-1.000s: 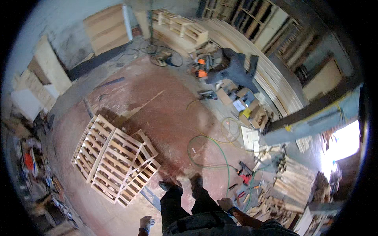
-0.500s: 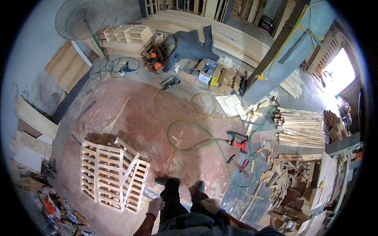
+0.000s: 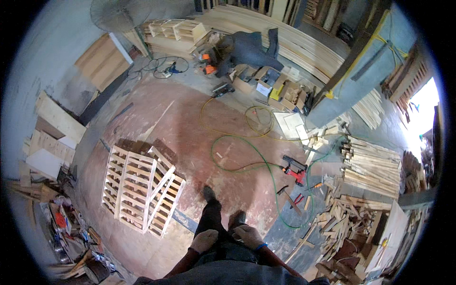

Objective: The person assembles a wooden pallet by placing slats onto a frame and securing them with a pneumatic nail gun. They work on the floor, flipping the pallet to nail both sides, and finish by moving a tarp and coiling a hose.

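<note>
My left hand [image 3: 204, 241] is closed at the front of my left thigh, its curled fingers at the cloth of my dark trousers [image 3: 210, 221]. Level with it, my right hand [image 3: 248, 236] is closed at the right thigh in the same way, a blue band [image 3: 261, 246] round its wrist. Both hands appear gloved, and the fingertips are too small to make out clearly. To the left of my legs, a slatted wooden frame [image 3: 135, 190] lies on the reddish floor, with a smaller slatted piece [image 3: 166, 199] leaning against it.
A red nail gun [image 3: 297, 176] with a green hose [image 3: 247, 168] lies ahead right, near a hammer [image 3: 289, 199] and red pliers [image 3: 297, 201]. Wood strips [image 3: 370, 164] and offcuts [image 3: 342, 221] are piled at right. Cardboard boxes [image 3: 290, 97] stand by a pillar [image 3: 356, 71].
My left foot has stepped forward and up in the view. Both hands have come closer together over the thighs. The room has shifted in view as my head turned slightly.
</note>
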Demonstrator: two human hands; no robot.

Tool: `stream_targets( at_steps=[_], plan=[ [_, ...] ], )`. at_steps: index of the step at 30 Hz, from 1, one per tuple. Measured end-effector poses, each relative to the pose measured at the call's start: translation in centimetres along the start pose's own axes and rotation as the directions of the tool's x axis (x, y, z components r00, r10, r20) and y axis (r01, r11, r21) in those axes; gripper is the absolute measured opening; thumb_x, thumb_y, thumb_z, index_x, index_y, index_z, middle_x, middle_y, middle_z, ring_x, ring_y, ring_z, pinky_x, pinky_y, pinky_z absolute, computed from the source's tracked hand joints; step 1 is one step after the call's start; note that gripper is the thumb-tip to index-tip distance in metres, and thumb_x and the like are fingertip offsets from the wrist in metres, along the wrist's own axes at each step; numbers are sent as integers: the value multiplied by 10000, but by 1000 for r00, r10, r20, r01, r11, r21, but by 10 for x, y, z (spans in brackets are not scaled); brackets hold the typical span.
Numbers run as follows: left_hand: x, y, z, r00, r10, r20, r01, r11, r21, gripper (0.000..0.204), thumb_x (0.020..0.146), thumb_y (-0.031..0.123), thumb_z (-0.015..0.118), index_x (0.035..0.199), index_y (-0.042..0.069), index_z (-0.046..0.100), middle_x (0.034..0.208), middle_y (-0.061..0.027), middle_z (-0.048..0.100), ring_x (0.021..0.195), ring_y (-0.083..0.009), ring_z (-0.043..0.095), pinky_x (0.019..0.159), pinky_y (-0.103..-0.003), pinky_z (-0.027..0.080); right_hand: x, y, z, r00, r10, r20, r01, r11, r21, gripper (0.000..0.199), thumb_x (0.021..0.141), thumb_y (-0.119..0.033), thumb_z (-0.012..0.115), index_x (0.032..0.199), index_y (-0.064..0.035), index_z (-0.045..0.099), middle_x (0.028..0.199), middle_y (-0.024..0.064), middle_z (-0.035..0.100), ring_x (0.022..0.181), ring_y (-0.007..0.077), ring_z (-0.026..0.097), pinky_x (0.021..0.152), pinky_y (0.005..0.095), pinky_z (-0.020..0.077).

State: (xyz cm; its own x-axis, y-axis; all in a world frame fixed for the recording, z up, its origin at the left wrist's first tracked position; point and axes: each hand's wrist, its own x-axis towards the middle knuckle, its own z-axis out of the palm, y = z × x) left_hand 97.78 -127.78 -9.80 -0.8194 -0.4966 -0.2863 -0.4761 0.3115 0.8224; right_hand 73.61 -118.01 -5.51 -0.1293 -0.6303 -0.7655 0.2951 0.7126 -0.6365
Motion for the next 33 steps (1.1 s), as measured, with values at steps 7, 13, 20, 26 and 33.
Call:
stream_targets(
  at_steps=[7,13,20,26,33],
  plan=[
    [62,-4,-60,998,63,11,-64,997,42,185,938,211,527,985,53,612,1037,-106,642,993,-265,637,869,-384,531,26,-40,8,998,-64,-20,64,997,46,356,990,-270,610,1081,66,685,942,143,741,837,217,716,750,340,579],
    [98,-54,-96,961,-234,-145,185,939,-289,293,1012,284,485,941,28,609,966,-200,669,939,-373,659,837,-462,504,74,-71,41,994,88,-60,-83,993,78,288,968,-200,601,1031,70,680,887,163,743,765,241,725,725,361,603],
    [163,-86,-159,962,94,-254,-75,994,82,247,1026,243,470,951,47,598,815,-115,608,837,-315,649,818,-430,497,83,-167,81,992,77,-97,-66,992,109,310,985,-246,609,1033,51,687,909,164,744,830,240,723,758,379,592],
    [279,-36,-307,875,343,-341,-270,931,246,204,1010,186,540,1077,14,625,1022,-126,656,975,-284,644,912,-409,492,107,-189,67,990,128,-63,-129,992,-13,294,1000,-260,609,1036,18,699,924,108,743,855,168,691,782,306,544],
    [400,217,-488,890,37,-454,-268,849,-456,254,970,38,562,1212,13,635,1273,-177,639,1246,-287,592,1079,-401,436,157,-276,8,997,71,-40,-68,995,78,319,1004,-282,595,1033,18,700,910,80,724,861,146,663,804,299,522]
  ],
)
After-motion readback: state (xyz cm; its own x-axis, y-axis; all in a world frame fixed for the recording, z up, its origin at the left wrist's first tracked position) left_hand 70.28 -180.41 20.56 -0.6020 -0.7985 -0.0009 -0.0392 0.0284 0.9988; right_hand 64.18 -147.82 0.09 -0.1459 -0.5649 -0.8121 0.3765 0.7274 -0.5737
